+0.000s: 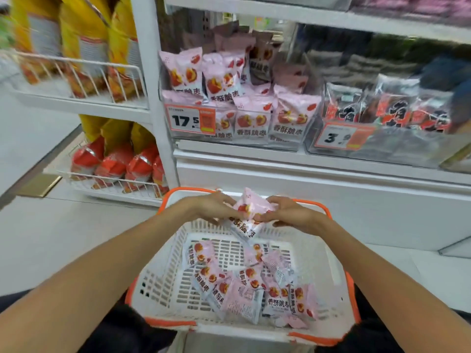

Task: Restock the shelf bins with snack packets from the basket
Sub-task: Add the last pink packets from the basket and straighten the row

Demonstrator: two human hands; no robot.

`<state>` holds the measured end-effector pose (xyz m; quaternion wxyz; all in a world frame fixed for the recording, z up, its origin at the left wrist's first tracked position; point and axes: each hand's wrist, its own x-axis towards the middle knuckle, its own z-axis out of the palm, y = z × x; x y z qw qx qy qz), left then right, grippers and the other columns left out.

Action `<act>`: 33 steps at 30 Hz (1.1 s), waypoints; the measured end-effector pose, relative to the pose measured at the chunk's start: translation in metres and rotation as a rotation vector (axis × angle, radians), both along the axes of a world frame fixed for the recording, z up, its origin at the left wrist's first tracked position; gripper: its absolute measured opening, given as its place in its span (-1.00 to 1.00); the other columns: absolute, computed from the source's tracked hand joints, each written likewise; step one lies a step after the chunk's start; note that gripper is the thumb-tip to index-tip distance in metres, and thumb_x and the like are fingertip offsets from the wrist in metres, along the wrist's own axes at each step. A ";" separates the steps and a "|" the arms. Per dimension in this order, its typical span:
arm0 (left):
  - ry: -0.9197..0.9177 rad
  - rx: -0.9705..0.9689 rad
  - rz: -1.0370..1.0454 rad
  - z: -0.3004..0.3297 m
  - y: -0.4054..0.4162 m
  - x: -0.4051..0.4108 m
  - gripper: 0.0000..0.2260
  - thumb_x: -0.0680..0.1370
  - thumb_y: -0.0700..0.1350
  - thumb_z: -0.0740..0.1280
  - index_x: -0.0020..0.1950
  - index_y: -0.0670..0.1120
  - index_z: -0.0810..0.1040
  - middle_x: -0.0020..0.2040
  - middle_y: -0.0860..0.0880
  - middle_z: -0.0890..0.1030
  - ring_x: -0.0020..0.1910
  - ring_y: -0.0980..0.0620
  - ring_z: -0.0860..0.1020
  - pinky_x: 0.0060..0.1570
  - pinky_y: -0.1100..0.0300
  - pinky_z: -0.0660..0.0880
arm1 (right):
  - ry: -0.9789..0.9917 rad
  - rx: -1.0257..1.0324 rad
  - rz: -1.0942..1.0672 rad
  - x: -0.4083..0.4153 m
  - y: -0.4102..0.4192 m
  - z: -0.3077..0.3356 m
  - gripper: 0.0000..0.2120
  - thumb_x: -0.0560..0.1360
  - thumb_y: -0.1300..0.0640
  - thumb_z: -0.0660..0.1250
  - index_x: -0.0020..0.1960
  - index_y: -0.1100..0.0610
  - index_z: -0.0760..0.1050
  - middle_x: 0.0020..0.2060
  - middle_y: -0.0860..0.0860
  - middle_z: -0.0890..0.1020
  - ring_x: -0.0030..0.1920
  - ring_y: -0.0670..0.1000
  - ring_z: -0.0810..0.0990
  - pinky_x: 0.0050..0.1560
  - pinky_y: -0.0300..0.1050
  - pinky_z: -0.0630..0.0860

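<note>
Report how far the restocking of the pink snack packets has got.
Done: the clear shelf bin behind the 17.5 price tag already holds many pink packets. In hand: the left hand and right hand together hold pink packets above the far end of the white basket. Left: a pile of the same packets lies on the basket floor, so the job looks well short of finished.

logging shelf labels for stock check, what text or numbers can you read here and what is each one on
"17.5" on the orange and white price tag of the pink packet bin.
"3.9" on the price tag of the dark packet bin; the small digit is blurred, so that is likely only.
"香酥脆枣" on the pink snack packets, also on those in the basket.
Large characters on the dark packets: too blurred to read.
Yellow bags: blurred, unreadable.
</note>
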<state>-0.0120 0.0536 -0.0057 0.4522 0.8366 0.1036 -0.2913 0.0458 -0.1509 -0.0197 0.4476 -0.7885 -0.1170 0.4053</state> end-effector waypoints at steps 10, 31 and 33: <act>-0.065 0.032 0.637 -0.070 0.051 -0.053 -0.85 0.59 -0.06 0.29 -0.03 -0.15 0.50 0.11 -0.10 0.39 -0.04 -0.05 0.47 0.02 0.11 0.44 | -0.064 -0.294 0.077 -0.027 0.054 -0.092 -0.75 0.59 0.15 0.23 0.22 0.22 0.46 0.02 0.10 0.55 -0.14 0.03 0.53 -0.15 -0.15 0.48; 0.123 -0.210 0.836 -0.132 0.077 -0.050 -0.71 0.62 -0.12 0.23 0.32 -0.19 0.44 0.14 -0.07 0.55 0.00 0.03 0.47 0.03 0.17 0.42 | 0.025 -0.368 -0.045 -0.024 0.079 -0.180 -0.24 0.33 0.11 0.56 0.39 0.26 0.26 0.25 0.15 0.47 0.08 0.11 0.56 0.07 -0.04 0.52; 0.068 -0.192 0.808 -0.099 0.073 -0.043 -0.68 0.62 -0.15 0.22 0.37 -0.18 0.40 0.09 0.00 0.46 -0.03 0.05 0.44 0.02 0.17 0.43 | 0.033 -0.249 -0.064 -0.006 0.062 -0.132 -0.22 0.31 0.17 0.57 0.40 0.27 0.27 0.30 0.17 0.43 0.11 0.13 0.57 0.02 -0.06 0.57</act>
